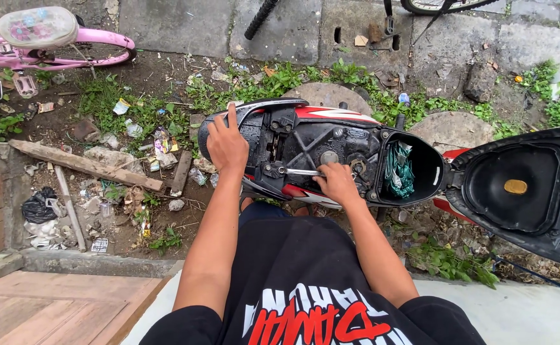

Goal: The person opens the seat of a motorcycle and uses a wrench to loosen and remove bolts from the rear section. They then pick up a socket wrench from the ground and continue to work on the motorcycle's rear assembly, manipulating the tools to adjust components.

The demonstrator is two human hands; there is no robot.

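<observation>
Head view. A red, white and black scooter body [331,150] lies across the middle of the frame, its long axis running left to right. The hinged black plastic seat [523,185] is swung open at the right, showing its moulded underside. The exposed frame under the seat is dusty black plastic with bolt heads and ribbed struts. At its right end sits a rounded black storage well [424,169] holding a crumpled green cloth [398,171].

The left hand [227,144] rests palm-down on the curved black rear panel — fingers together, index finger extended toward the tail edge, pressing on the surface.

The right hand [337,182] is closed around the handle end of a slim bright-metal wrench [300,172]. The tool lies nearly horizontal; its long axis runs left to right, the working end pointing left onto a fitting in the frame's lower edge.

Ground beyond: bare soil, weeds, litter, a weathered wooden plank [85,165] and a pink child's bicycle [43,41].
</observation>
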